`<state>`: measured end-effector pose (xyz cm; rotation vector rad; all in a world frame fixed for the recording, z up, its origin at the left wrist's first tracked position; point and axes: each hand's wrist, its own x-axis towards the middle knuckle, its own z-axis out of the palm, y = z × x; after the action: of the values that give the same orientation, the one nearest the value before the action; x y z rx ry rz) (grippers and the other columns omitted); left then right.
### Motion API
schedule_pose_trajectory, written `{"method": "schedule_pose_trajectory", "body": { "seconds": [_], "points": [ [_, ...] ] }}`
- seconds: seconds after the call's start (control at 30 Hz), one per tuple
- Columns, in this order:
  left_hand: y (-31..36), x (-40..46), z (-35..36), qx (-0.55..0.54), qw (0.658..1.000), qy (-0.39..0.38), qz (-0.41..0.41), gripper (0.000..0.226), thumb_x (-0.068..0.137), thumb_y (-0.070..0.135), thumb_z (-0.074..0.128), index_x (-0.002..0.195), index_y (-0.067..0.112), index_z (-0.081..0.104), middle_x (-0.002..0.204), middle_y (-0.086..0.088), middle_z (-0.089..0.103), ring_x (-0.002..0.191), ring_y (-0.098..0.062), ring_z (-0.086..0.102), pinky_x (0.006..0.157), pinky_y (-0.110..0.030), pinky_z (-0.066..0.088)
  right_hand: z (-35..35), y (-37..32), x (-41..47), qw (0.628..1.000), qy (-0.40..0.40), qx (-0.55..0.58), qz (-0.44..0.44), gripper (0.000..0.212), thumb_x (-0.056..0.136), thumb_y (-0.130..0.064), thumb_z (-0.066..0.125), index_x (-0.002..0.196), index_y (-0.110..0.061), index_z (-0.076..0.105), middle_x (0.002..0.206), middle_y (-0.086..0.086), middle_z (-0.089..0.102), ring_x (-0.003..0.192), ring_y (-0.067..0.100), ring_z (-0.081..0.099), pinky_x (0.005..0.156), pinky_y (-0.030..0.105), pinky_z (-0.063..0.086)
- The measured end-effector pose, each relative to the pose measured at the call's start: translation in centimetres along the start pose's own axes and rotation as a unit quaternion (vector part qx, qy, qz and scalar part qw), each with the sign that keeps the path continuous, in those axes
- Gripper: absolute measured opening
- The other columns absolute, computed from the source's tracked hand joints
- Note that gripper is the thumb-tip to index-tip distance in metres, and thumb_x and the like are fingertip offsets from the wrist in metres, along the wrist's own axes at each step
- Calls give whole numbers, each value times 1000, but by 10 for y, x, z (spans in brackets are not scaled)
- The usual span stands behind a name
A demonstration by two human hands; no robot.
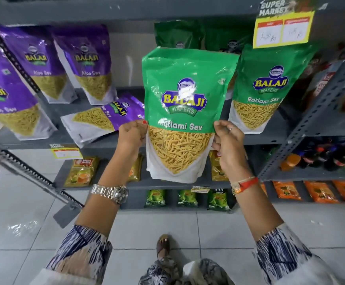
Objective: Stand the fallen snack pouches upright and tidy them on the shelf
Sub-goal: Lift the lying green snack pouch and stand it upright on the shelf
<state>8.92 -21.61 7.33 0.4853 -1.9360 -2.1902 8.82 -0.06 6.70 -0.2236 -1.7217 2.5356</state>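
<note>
At the far left of the frame three purple Aloo Sev pouches stand upright on the grey shelf, and just right of them, lower centre-left, a fallen Aloo Sev pouch lies flat on its back, tilted, at the shelf's front edge. In the middle, the left hand and right hand hold a green Ratlami Sev pouch upright in the air in front of the shelf, fingers closed on its left and right edges about halfway up. To its right a second Ratlami Sev pouch stands on the shelf, with a yellow price tag above it at upper right. The step in hand looks like placing the held green pouch; the next move likely calls for setting its base down in the gap beside its green neighbour, then righting the fallen purple one.
</note>
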Motion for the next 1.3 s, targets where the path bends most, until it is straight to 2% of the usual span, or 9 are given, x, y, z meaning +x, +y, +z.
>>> {"method": "schedule_pose_trajectory", "body": {
  "seconds": [0.23,0.43,0.53,0.63,0.77,0.93,1.13,1.2,1.3],
  "points": [
    [-3,27,17,-23,1000,5,-8,28,92,0,37,70,10,51,66,-3,53,62,-12,52,70,-28,49,13,-1,51,998,0,-51,-46,10,91,-12,54,84,-19,58,89,-1,66,89,19,62,88,40,50],
    [-5,74,45,-40,998,-29,-28,29,94,1,35,72,12,52,59,4,63,59,-8,56,65,-23,52,17,0,101,995,37,-65,-67,16,92,-11,51,83,-23,56,87,-7,61,83,3,56,96,40,44],
    [-11,100,57,-59,996,-41,-55,26,93,-2,35,76,10,52,78,-4,61,77,-17,59,73,-27,55,18,4,125,995,58,-53,-67,12,92,-9,50,88,-20,55,88,-8,59,84,2,54,96,38,43],
    [-14,114,69,-79,995,-25,-57,30,93,-2,34,73,13,51,70,0,61,67,-12,58,59,-21,53,19,9,139,993,75,-46,-80,9,93,-8,49,95,-16,53,87,-9,58,83,2,54,85,29,44],
    [-22,122,78,-65,995,-52,-59,31,94,1,32,72,13,50,78,-1,61,56,-3,62,68,-24,53,16,16,149,988,103,-57,-101,10,93,-7,48,91,-14,54,81,-7,57,76,5,53,75,25,42],
    [-30,125,73,-78,992,-82,-54,26,95,4,35,82,12,55,88,-3,65,82,-15,64,76,-27,57,12,23,150,982,122,-88,-114,11,93,-7,48,96,-10,58,83,-6,58,78,5,54,74,15,45],
    [-27,123,59,-43,999,-16,16,28,90,0,46,116,1,54,119,-18,61,108,-26,59,98,-39,46,10,31,133,968,168,-125,-138,30,90,-5,52,119,2,52,120,16,60,107,16,55,88,11,47],
    [-26,118,51,-35,999,-1,39,32,89,-4,46,120,-5,51,122,-20,58,106,-23,58,102,-34,45,9,35,121,963,180,-137,-145,33,90,-5,53,121,3,49,119,13,58,109,16,54,81,2,45],
    [-31,102,25,-21,997,29,64,32,88,-6,46,120,-10,49,110,-13,58,91,-8,60,82,-14,49,13,52,100,968,166,-148,-115,32,89,-4,54,120,4,48,116,13,55,108,19,54,79,2,46]
  ]
}}
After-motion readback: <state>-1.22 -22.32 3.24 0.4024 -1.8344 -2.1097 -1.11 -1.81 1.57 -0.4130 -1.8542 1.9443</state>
